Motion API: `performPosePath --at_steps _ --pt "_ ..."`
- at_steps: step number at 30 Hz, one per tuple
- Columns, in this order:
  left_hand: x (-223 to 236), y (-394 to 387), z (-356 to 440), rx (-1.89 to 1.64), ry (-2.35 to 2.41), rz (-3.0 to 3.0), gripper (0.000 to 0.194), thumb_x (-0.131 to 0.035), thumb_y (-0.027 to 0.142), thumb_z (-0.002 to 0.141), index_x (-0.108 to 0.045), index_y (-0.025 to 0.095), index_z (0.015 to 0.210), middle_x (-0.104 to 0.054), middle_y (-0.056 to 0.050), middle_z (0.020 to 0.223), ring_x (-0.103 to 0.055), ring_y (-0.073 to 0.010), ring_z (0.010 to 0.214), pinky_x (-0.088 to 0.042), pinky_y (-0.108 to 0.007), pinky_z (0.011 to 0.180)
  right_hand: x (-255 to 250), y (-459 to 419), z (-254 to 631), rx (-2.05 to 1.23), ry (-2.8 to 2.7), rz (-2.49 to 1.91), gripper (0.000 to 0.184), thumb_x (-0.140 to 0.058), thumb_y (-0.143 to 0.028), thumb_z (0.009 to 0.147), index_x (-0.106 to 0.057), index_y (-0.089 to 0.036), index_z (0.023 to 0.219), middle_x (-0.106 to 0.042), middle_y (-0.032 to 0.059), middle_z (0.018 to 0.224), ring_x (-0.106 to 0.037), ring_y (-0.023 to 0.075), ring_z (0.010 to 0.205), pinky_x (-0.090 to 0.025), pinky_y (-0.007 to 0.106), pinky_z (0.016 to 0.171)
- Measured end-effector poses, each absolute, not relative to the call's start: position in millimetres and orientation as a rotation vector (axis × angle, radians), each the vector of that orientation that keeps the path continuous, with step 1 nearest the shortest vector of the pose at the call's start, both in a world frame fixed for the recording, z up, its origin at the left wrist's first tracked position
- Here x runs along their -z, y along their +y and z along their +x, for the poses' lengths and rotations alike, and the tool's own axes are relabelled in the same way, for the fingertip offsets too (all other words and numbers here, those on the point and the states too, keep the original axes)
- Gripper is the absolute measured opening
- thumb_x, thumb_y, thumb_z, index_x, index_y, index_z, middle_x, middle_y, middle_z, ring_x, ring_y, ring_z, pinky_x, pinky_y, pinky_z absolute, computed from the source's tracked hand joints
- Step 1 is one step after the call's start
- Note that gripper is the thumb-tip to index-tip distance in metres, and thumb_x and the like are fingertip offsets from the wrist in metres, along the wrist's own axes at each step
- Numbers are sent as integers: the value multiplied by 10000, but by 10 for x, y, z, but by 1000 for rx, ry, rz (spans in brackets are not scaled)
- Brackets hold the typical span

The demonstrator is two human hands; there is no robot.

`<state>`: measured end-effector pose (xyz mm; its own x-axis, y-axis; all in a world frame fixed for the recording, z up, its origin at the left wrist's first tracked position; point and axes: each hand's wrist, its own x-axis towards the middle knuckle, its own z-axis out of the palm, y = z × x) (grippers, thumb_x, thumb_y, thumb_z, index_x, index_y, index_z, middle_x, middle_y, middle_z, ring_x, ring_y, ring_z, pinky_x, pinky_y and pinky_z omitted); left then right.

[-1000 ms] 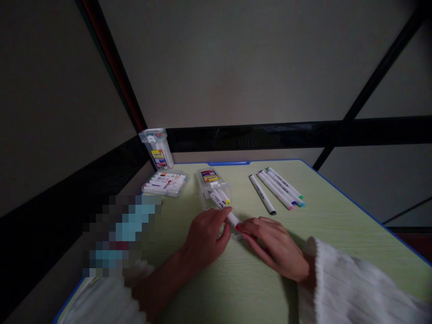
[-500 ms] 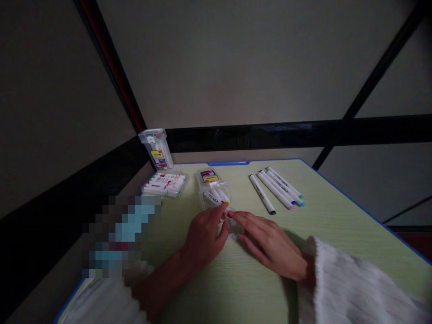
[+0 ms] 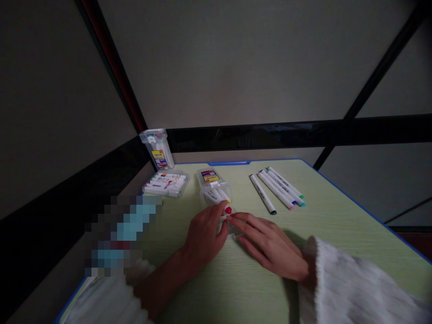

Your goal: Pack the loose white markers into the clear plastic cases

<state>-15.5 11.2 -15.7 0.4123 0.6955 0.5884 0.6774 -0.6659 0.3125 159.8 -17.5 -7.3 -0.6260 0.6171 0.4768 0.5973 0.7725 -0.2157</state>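
Note:
A clear plastic marker box point(image 3: 213, 188) lies on its side on the pale green table point(image 3: 330, 225), its open end toward me, with white markers point(image 3: 218, 195) inside. My left hand point(image 3: 204, 235) curls round the near end of the box, thumb on top. My right hand point(image 3: 268, 243) lies low over the table with its fingers stretched out. Its index fingertip, with a red nail, touches the marker ends at the box's mouth. A clear lid piece shows dimly under both hands.
Several loose white markers point(image 3: 276, 191) with coloured caps lie in a row at the right. A flat clear pack of markers point(image 3: 166, 183) lies at the left, and an upright clear marker box point(image 3: 156, 147) stands behind it. Black rails run beyond the table's far edge.
The white marker that stuck out of the box between my hands has gone into it. My right hand's fingers moved forward and left up to the box's mouth.

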Motion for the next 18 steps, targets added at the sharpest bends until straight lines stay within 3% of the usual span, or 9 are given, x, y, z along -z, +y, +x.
performPosePath --at_steps 18 --pt "172 123 -154 -1070 1365 2536 444 -469 72 723 -399 141 1156 -593 -69 920 -572 -185 809 -489 -328 735 55 -170 1599 -75 -2424 -890 353 -347 -153 873 -419 -157 1219 -567 106 1093 -578 201 946 -522 365 782"
